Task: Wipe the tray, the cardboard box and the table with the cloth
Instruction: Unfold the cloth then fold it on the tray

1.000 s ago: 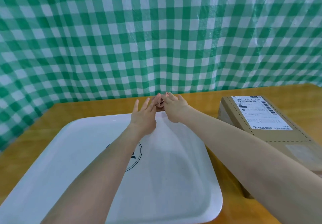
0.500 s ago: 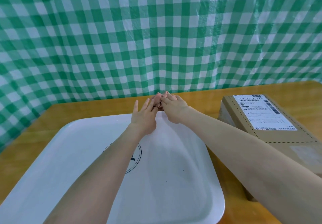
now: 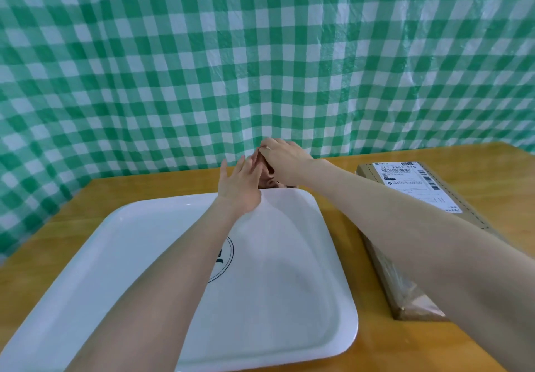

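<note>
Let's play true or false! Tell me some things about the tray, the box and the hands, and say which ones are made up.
1. The tray is white. True.
2. The cardboard box lies inside the tray. False: it lies on the table, to the right of the tray.
3. The box has a white label on top. True.
4. The checked sheet behind is red. False: it is green and white.
5. Both hands are at the tray's near edge. False: the left hand and right hand meet at its far edge, where the right hand pinches the cloth.
</note>
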Tool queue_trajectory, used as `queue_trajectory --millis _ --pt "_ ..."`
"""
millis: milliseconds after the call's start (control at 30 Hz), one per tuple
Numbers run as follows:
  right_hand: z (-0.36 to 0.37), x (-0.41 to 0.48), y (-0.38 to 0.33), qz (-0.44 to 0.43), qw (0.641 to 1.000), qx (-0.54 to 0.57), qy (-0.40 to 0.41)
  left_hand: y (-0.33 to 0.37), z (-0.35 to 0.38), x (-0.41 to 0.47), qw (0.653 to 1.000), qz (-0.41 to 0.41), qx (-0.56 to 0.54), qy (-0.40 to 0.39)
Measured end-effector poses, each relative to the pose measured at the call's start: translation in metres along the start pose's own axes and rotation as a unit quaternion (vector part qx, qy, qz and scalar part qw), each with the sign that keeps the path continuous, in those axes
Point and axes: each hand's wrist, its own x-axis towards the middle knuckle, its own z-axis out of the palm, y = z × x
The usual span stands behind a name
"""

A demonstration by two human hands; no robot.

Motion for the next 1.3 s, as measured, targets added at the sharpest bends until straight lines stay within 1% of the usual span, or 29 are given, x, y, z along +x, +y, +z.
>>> queue_trajectory --millis 100,167,267,333,433,567,633,733,900,1000,1100,1200,1300 --pt "-0.018 -0.004 0.004 0.005 1.0 -0.005 0.02 -0.002 -0.017 -0.002 1.0 -0.004 0.009 0.01" --pt "-0.029 -0.008 0.008 0.014 0.999 -0.001 0.029 -0.003 -0.029 -0.005 1.0 0.002 -0.006 0.013" --pt "-0.047 -0.013 0.012 0.031 0.999 0.017 0.036 0.0 -0.053 -0.011 0.993 0.018 -0.089 0.072" --pt "-0.057 -0.014 0.016 0.055 0.995 0.063 0.053 0.003 -0.073 -0.013 0.978 0.027 -0.163 0.126" --pt "-0.072 -0.015 0.022 0.086 0.981 0.123 0.125 0.004 -0.099 -0.015 0.951 0.043 -0.24 0.187" --pt "-0.097 -0.02 0.024 0.119 0.954 0.148 0.233 0.005 -0.131 -0.02 0.929 0.042 -0.272 0.248" --pt "-0.11 -0.023 0.025 0.131 0.938 0.175 0.269 0.005 -0.149 -0.022 0.925 0.051 -0.262 0.27" --pt "-0.123 -0.024 0.027 0.121 0.932 0.189 0.283 0.002 -0.17 -0.025 0.929 0.066 -0.255 0.262" --pt "-0.141 -0.032 0.032 0.088 0.933 0.195 0.289 -0.02 -0.198 -0.043 0.934 0.103 -0.268 0.213" --pt "-0.149 -0.041 0.037 0.089 0.93 0.212 0.288 -0.046 -0.205 -0.049 0.953 0.06 -0.232 0.185" --pt "-0.154 -0.047 0.035 0.091 0.936 0.211 0.267 -0.064 -0.206 -0.053 0.967 0.01 -0.166 0.192" --pt "-0.154 -0.048 0.028 0.098 0.933 0.218 0.268 -0.065 -0.202 -0.059 0.964 -0.021 -0.181 0.194" --pt "-0.144 -0.05 0.024 0.136 0.93 0.236 0.248 -0.067 -0.188 -0.069 0.961 -0.021 -0.196 0.195"
